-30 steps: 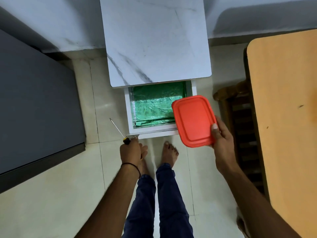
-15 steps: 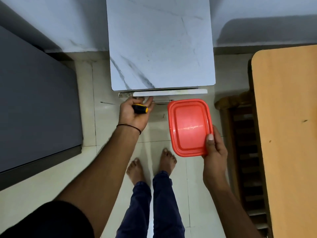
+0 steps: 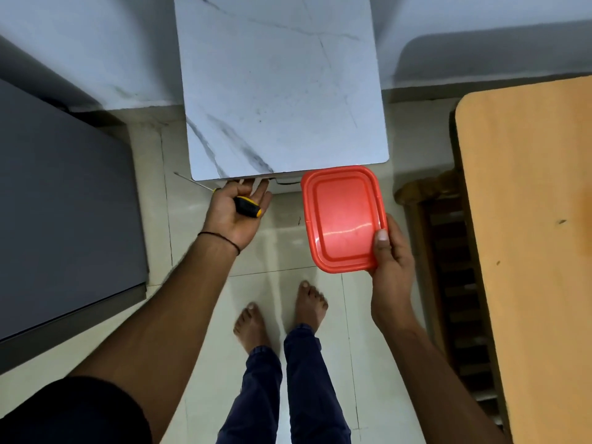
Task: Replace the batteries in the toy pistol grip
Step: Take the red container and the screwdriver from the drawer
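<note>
Tiled floor (image 3: 272, 251), left hand (image 3: 235, 216) holds screwdriver (image 3: 247, 207)

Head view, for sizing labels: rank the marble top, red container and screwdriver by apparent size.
1. marble top
2. red container
3. screwdriver
The container overlaps the top's corner, so it is likely nearer the camera, yet it looks clearly smaller.

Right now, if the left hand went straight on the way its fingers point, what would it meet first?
The drawer front under the marble-look top: the left hand, holding the screwdriver, has its fingertips at it, seemingly touching, though depth is unclear.
</note>
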